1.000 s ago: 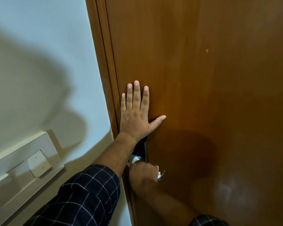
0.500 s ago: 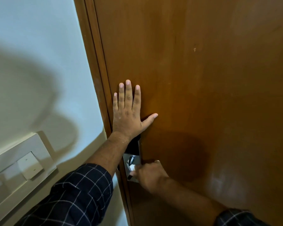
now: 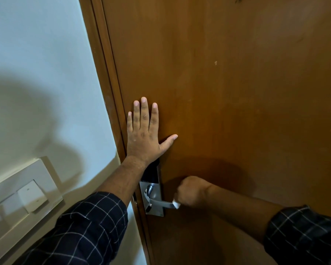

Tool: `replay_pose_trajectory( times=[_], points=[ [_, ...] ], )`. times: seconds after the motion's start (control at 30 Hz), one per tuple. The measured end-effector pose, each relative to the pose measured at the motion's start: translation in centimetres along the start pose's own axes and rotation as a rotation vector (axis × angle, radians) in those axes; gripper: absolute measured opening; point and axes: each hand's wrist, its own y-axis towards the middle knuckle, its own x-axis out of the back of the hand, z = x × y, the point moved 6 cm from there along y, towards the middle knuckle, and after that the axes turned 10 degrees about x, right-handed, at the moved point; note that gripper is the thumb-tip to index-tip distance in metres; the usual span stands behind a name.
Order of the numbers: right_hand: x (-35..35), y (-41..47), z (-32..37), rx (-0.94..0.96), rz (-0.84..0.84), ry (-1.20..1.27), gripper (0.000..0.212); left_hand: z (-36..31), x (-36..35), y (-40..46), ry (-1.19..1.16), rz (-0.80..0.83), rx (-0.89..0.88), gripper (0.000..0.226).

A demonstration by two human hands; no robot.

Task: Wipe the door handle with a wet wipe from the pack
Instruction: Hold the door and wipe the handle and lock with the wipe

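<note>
A switch (image 3: 32,196) sits on the wall, well left of both hands. The left hand (image 3: 143,136) lies flat and open on the door (image 3: 237,92), just above the lock plate (image 3: 153,192). The handle (image 3: 161,203) runs level, its bare length left of the right hand (image 3: 192,192), the nearer 1, which is fisted around the wipe (image 3: 176,204) at the handle's free end.

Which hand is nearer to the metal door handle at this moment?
The right hand: it is closed around the outer end of the door handle, with a white wet wipe showing at its edge. The left hand lies flat on the door, above the handle.
</note>
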Motion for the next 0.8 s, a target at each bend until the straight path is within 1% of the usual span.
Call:
replay_pose_trajectory(
  times=[0.07,0.13,0.2,0.23,0.27,0.3,0.33,0.37,0.4,0.43,0.47,0.5,0.53,0.57,0.6,0.63,0.7,0.73,0.8],
  points=[
    [0.1,0.1,-0.5,-0.106,0.004,0.088,0.017,0.0,-0.1,0.0,0.002,-0.004,0.001,0.103],
    [-0.1,-0.2,-1.3,-0.238,-0.096,0.333,0.022,0.0,-0.2,-0.1,-0.002,-0.017,-0.001,0.103],
    [-0.2,-0.8,-1.7,-0.370,-0.271,0.609,0.042,0.1,-0.3,0.0,-0.009,-0.028,0.000,0.103],
    [-0.1,-1.0,-1.6,-0.419,-0.352,0.703,0.054,0.1,-0.4,0.0,-0.010,-0.032,0.000,0.104],
    [0.2,-1.0,-1.2,-0.457,-0.414,0.763,0.064,0.1,-0.4,0.0,-0.009,-0.035,0.001,0.104],
    [0.4,-0.9,-0.8,-0.484,-0.455,0.793,0.070,0.1,-0.3,0.0,-0.009,-0.037,0.000,0.104],
    [0.7,-0.6,-0.2,-0.506,-0.489,0.796,0.068,0.1,-0.3,0.0,-0.010,-0.037,0.000,0.103],
    [1.0,-0.4,0.2,-0.520,-0.527,0.763,0.059,0.1,-0.3,0.0,-0.012,-0.038,0.000,0.103],
    [1.4,-0.2,0.7,-0.520,-0.552,0.707,0.044,0.1,-0.4,0.0,-0.011,-0.039,0.000,0.103],
    [1.6,0.1,1.3,-0.509,-0.548,0.661,0.032,0.1,-0.4,0.0,-0.010,-0.038,0.002,0.103],
    [1.4,0.4,1.9,-0.489,-0.525,0.635,0.029,0.1,-0.4,0.0,-0.010,-0.038,0.004,0.103],
    [1.0,0.7,2.7,-0.462,-0.484,0.616,0.039,0.2,-0.4,0.0,-0.010,-0.036,0.005,0.103],
    [0.4,1.0,3.4,-0.435,-0.456,0.611,0.053,0.1,-0.5,0.0,-0.010,-0.037,0.006,0.103],
    [0.2,1.2,4.0,-0.414,-0.474,0.604,0.067,0.1,-0.5,0.0,-0.011,-0.038,0.005,0.103],
    [0.2,1.2,4.5,-0.398,-0.519,0.595,0.074,0.1,-0.5,0.0,-0.012,-0.039,0.005,0.103],
    [0.3,1.1,4.9,-0.383,-0.569,0.593,0.074,0.1,-0.5,0.0,-0.015,-0.039,0.005,0.103],
    [0.6,1.5,5.3,-0.320,-0.643,0.562,0.061,0.1,-0.5,0.0,-0.015,-0.042,0.009,0.102],
    [0.8,2.0,5.5,-0.276,-0.655,0.529,0.056,0.1,-0.5,0.0,-0.012,-0.044,0.010,0.102],
    [1.1,3.3,6.2,-0.189,-0.627,0.458,0.059,0.1,-0.5,-0.1,-0.010,-0.047,0.011,0.102]
  ],
)
